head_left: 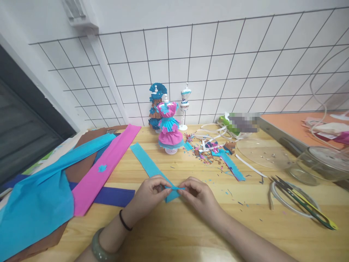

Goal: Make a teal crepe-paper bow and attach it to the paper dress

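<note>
Between my two hands a small piece of blue crepe paper (176, 188) is pinched, one end in each. My left hand (152, 191) grips its left end with thumb and forefinger; a black hair tie and a jade-like bangle circle that arm. The right end sits between the thumb and fingers of my right hand (198, 191). Under them a blue crepe paper strip (148, 160) lies slantwise on the table. Behind stands a miniature dress form in a pink and blue paper dress (170, 127).
Folded blue (40, 200), pink (109, 167) and dark blue paper (116, 196) lie at left. Two more dress forms stand behind. Paper scraps (204, 149) litter the right side, near scissors (305, 203) and a clear round container (321, 163).
</note>
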{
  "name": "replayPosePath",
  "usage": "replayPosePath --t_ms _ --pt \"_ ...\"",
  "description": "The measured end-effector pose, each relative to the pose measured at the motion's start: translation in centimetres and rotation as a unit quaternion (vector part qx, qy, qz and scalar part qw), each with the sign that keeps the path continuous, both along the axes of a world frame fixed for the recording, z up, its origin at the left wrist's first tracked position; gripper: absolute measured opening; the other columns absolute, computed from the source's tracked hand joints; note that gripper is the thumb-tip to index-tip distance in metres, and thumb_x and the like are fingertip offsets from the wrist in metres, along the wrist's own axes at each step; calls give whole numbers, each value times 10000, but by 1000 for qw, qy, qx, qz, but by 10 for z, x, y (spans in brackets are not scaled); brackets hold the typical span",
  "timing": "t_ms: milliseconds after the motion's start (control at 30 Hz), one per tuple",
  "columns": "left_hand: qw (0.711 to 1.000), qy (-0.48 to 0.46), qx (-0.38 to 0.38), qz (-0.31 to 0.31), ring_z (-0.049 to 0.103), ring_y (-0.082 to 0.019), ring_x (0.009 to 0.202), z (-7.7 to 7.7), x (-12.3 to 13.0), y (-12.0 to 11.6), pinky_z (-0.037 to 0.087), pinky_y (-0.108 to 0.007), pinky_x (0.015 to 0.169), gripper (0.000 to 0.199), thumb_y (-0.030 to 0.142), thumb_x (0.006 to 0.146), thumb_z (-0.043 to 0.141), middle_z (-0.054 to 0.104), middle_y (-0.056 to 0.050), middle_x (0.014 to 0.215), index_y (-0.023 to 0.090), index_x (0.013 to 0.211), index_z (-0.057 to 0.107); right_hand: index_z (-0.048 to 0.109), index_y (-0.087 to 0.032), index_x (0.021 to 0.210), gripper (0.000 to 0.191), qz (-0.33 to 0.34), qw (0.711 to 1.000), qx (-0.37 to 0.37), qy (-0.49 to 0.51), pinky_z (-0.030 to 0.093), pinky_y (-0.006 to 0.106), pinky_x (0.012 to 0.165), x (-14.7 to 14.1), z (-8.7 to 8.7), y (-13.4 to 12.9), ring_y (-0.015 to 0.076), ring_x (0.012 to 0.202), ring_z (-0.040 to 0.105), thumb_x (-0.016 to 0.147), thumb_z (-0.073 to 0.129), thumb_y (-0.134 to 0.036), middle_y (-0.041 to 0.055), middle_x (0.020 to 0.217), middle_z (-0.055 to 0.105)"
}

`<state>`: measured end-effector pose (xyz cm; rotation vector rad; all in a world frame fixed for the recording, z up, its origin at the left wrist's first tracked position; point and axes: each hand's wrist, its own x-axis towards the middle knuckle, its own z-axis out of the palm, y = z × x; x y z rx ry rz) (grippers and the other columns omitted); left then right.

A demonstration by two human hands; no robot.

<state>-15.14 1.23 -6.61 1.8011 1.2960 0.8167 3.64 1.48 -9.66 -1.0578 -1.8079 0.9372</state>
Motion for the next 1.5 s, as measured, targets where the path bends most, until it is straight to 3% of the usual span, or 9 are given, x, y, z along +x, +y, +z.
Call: replayPosePath --t_ms 133,467,800,967,1200,1500 --pt "999 19 11 -31 564 -141 764 3 3 -2 439 -254 709 168 249 746 601 624 -45 823 161 871 672 633 -176 778 95 12 1000 -1 -7 405 226 583 -3 1 -2 118 631 512 795 564 -239 18 701 575" --pt "998 25 37 -52 572 -135 712 1 2 -2 423 -237 670 184 271 792 562 640 -46 730 145 765 693 637 -178 827 105 41 999 8 -8 408 225 613 -2 4 -4 119 669 525 805 536 -194 24 739 580" --pt "999 31 -7 -31 591 -136 710 0 0 -4 427 -223 666 193 291 781 568 676 -35 762 173 833 712 649 -170 866 120 48 998 -12 41 448 255 689 -2 0 -1 144 749 570 781 585 -227 55 812 623" --pt "998 29 -30 -37 605 -149 747 2 2 -4 437 -229 685 190 272 768 569 690 -39 793 169 846 709 664 -169 803 147 35 998 -51 27 429 242 612 -3 -1 -2 131 655 548 794 568 -280 38 731 631" --pt "997 -17 -76 1 590 -156 724 -1 1 -3 444 -241 654 208 270 731 586 678 -55 782 127 852 678 671 -149 790 191 25 985 -136 108 437 236 581 -4 -2 -2 125 609 561 743 613 -325 40 700 655" --pt "981 -144 -132 15 575 -125 672 -5 1 0 439 -225 618 187 250 691 618 671 -37 724 121 821 654 690 -171 803 200 27 966 -173 190 448 223 581 -4 -4 1 106 582 570 710 651 -344 13 667 672"
